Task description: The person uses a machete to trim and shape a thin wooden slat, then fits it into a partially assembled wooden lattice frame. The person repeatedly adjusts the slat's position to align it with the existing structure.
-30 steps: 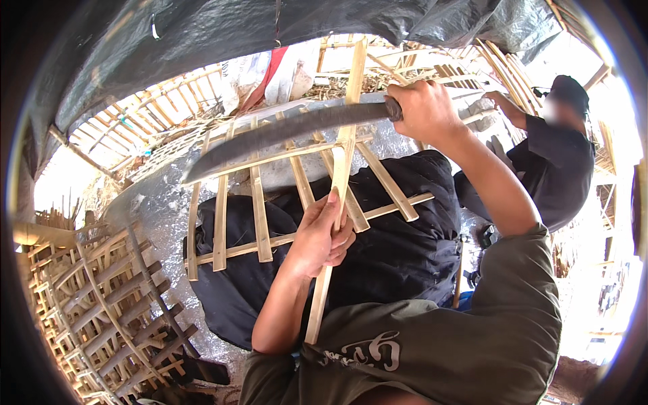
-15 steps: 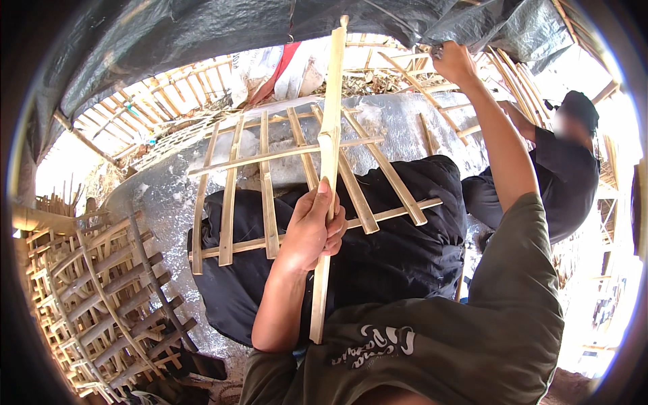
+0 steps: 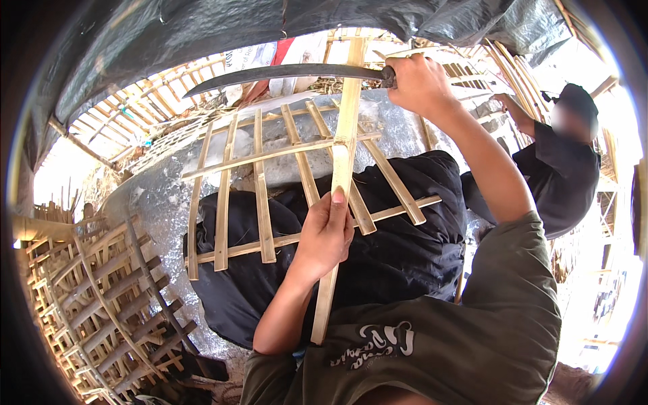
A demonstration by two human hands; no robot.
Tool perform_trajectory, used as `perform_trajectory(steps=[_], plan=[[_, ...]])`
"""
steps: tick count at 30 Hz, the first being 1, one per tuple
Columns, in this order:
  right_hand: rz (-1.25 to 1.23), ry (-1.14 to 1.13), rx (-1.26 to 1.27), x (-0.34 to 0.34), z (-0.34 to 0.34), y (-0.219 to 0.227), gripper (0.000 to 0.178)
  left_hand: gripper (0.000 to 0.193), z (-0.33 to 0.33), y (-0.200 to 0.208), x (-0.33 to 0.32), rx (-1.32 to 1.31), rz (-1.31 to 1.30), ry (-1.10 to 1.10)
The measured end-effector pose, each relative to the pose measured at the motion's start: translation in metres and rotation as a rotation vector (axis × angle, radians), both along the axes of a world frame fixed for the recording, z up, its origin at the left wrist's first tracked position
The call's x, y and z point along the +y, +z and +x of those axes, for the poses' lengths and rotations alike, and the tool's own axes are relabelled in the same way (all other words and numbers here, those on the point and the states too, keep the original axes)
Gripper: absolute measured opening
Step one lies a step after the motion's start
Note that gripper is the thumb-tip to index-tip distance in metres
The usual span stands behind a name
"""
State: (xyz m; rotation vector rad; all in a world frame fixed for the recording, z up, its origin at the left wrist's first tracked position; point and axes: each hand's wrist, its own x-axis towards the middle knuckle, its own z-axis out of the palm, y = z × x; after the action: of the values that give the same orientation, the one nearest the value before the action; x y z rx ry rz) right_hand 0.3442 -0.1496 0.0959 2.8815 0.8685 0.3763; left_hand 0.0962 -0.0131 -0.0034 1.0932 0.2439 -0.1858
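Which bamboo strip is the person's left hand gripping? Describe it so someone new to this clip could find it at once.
Find the flat bamboo lattice lying over the dark cloth at the centre. One long strip runs upright through its middle, gripped low down by the left hand. It is wider and much longer than the other slats, sticking out past the lattice at both ends, up to the curved blade in the right hand.

Hands: left [image 3: 327, 233] grips bamboo slat [image 3: 345, 128] (upright), right [image 3: 417, 81] raises machete [image 3: 283, 73].

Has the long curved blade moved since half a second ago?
Yes. The curved blade in the right hand has swung back into view, lying crosswise above the bamboo lattice. Earlier that hand was raised higher, and the blade was not visible.
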Motion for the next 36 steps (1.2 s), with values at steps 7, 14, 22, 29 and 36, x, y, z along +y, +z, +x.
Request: perform_trajectory(steps=[7,14,22,29,36], plan=[[0.033,-0.121,-0.116,-0.025,0.037,0.015,0.028,0.048,-0.001,-0.003,-0.009,-0.049,0.117,-0.042],[0.16,-0.042,-0.05,-0.039,0.009,-0.002,0.024,0.047,-0.003,0.002,-0.005,-0.05,0.008,-0.072],[0.064,-0.071,0.003,-0.035,-0.005,0.011,0.026,0.044,-0.001,-0.006,-0.002,-0.05,-0.035,-0.114],[-0.111,-0.147,-0.05,-0.038,0.014,0.01,0.027,0.042,0.004,-0.008,-0.006,-0.034,-0.002,-0.147],[-0.049,-0.299,-0.031,-0.065,0.049,0.016,0.03,0.045,-0.007,0.005,-0.009,-0.132,0.027,-0.147]])
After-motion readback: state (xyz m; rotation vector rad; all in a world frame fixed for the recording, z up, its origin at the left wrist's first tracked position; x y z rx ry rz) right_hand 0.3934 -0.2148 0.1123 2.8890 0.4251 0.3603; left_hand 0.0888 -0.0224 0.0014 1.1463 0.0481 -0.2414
